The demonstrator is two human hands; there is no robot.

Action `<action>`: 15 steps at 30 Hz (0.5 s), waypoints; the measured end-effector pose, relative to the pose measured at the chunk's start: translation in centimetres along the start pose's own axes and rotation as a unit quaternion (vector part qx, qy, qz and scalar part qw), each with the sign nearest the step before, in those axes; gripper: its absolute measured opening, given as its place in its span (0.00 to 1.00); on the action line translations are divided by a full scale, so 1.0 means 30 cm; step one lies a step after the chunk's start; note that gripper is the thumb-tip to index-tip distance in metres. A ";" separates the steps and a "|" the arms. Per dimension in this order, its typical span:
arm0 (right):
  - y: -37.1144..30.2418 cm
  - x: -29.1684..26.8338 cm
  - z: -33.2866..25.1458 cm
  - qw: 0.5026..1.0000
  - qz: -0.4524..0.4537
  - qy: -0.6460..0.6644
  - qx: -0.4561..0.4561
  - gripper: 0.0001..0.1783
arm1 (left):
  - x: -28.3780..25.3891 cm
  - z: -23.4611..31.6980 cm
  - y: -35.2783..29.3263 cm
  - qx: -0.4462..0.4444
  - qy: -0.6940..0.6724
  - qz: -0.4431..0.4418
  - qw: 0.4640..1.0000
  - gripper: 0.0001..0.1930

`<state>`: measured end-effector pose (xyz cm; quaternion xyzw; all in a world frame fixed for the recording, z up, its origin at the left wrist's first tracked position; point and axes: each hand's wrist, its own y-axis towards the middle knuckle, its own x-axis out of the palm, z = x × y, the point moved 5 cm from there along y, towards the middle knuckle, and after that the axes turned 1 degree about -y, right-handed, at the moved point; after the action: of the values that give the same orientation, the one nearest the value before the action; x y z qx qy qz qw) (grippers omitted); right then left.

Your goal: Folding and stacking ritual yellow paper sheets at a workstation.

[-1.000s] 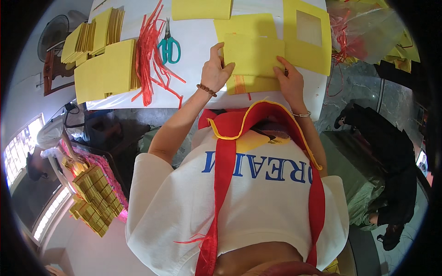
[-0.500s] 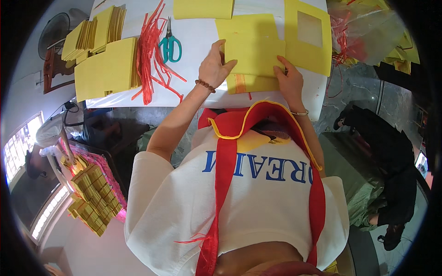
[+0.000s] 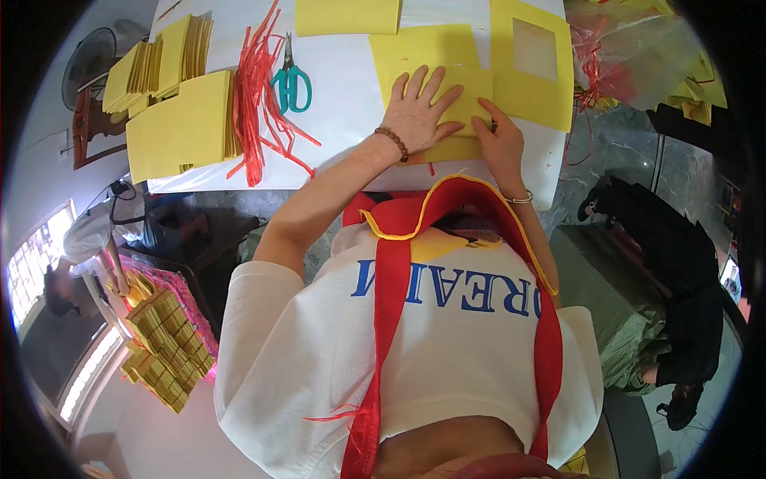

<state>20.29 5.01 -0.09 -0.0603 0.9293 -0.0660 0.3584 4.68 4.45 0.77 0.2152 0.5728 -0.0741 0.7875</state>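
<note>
My left hand (image 3: 421,112) lies flat with fingers spread on a folded yellow paper sheet (image 3: 474,83) in front of me. The thumb and fingers of my right hand (image 3: 501,145) grip that sheet's right edge. Beneath it is more yellow paper (image 3: 423,44), reaching out behind and toward me; how many layers there are is hidden. A bundle of red plastic strips (image 3: 254,104) lies left of my hands, beside scissors (image 3: 298,89) with teal handles.
Stacks of yellow paper (image 3: 179,124) stand at the white table's (image 3: 343,96) left end. A yellow frame with a cut-out window (image 3: 550,96) lies right. Beyond it sits a clear plastic bag (image 3: 638,60). Other people are at the far left (image 3: 96,231) and right (image 3: 670,263).
My left hand has moved right from the folded sheet's left edge and now presses flat on top of it. My right hand stays at the right edge.
</note>
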 end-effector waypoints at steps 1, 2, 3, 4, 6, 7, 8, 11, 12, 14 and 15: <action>-0.004 -0.007 0.003 1.000 0.004 -0.001 0.003 0.20 | 0.008 0.002 0.009 -0.001 0.005 -0.002 1.000 0.30; -0.010 -0.013 0.004 1.000 0.017 0.021 -0.001 0.21 | 0.012 0.003 0.010 0.003 0.002 -0.002 1.000 0.30; -0.020 -0.017 0.005 0.999 0.030 0.043 -0.006 0.22 | 0.014 -0.003 0.003 -0.003 0.002 -0.014 1.000 0.30; -0.035 -0.024 0.013 0.999 0.038 0.039 -0.002 0.22 | 0.017 0.000 0.007 -0.005 0.001 -0.024 1.000 0.31; -0.096 -0.015 -0.061 0.940 0.131 -0.199 -0.246 0.26 | 0.018 0.000 0.009 -0.011 -0.001 -0.037 0.999 0.31; -0.116 -0.003 -0.056 0.940 0.135 -0.204 -0.238 0.26 | 0.022 -0.001 0.006 -0.020 0.000 -0.053 0.998 0.31; -0.136 0.038 -0.063 0.929 0.072 -0.232 -0.281 0.27 | 0.020 0.001 0.008 -0.012 -0.006 -0.054 0.998 0.31; -0.159 0.091 -0.047 0.912 0.014 -0.269 -0.309 0.29 | 0.020 -0.001 0.008 -0.015 0.016 -0.062 0.998 0.28; -0.160 0.091 -0.037 0.912 0.020 -0.278 -0.302 0.30 | 0.026 0.002 0.010 -0.012 0.014 -0.063 0.998 0.28; -0.160 0.095 -0.038 0.913 0.016 -0.285 -0.292 0.30 | 0.024 -0.010 0.006 -0.002 0.030 -0.046 0.998 0.27; -0.159 0.096 -0.039 0.913 0.012 -0.294 -0.284 0.30 | 0.025 -0.017 0.005 -0.003 0.032 -0.049 0.998 0.27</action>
<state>17.69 -0.04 -0.32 -0.1650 0.7619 0.2255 0.5843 4.54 4.89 -0.03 0.1872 0.6077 -0.1038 0.7647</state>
